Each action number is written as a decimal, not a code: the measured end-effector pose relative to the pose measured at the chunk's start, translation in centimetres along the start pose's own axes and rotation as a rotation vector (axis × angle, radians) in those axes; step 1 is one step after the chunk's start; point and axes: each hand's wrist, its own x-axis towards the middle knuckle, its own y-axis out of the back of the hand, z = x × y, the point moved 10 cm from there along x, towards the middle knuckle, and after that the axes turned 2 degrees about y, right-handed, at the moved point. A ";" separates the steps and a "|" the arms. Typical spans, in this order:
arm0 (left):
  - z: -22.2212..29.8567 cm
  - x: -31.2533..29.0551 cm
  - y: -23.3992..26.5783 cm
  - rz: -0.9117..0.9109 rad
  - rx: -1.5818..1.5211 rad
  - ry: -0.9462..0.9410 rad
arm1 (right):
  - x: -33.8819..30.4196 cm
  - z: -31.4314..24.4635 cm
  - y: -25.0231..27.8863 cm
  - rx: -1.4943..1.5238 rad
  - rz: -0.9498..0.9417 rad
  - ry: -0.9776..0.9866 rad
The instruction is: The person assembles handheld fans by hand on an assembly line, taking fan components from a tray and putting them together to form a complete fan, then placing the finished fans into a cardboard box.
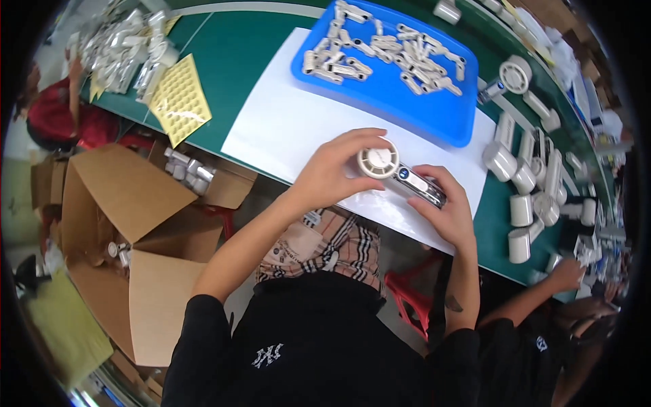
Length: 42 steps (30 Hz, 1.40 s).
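— While both hands are on it, where does the small handheld fan (399, 172) sit?

— Just above the white sheet (285, 129) at the near edge of the green desk (237, 47). The left hand (332, 169) has its fingers curled closed around the round cream head, and the right hand (444, 203) pinches the dark handle, so each grip is shut on the fan.

— How would you expect it to handle?

— Light and stiff, I'd judge: a hard plastic shell that won't flex. The glossy handle looks slippery, and the neck between head and handle is probably the weak spot. Holding the head by its rim and the handle by its sides, as now, seems safest.

— And around it?

— A blue tray (434, 115) of small pale parts lies at the far end of the sheet. More pale fans (522, 183) lie in rows to the right, where another person's hand (566, 275) rests at the desk edge. A yellow dimpled sheet (180, 102) lies left, and open cardboard boxes (129, 224) stand on the floor below. The place looks like a crowded assembly line.
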 end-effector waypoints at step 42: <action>-0.3 -0.7 -0.4 0.108 -0.026 -0.018 | -1.3 1.7 0.4 0.140 0.084 -0.127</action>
